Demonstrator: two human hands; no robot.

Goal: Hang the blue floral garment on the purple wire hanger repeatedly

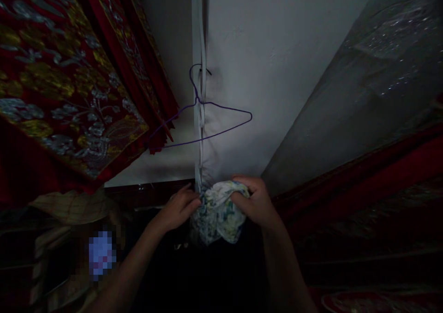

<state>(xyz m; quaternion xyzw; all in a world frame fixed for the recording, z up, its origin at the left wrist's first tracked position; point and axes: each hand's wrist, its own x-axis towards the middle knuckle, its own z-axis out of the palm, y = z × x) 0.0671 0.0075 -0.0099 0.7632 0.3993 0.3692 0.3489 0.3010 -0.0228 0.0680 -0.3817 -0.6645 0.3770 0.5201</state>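
Note:
A bunched white cloth with a blue, green and yellow pattern is held in front of me, low in the middle of the view. My right hand is closed on its upper right part, thumb over the fabric. At the left edge of the cloth, my left hand has its thumb and fingers closed on the fabric; the fingertips are partly hidden. Above both hands a thin purple wire hanger hangs by its hook at a pale strip on the wall, with no garment on it.
Red fabric with gold and silver embroidery hangs at the left, overlapping the hanger's left end. Clear plastic sheeting covers the right side, above a red cloth. A pale wall stands behind. The lower area is very dark.

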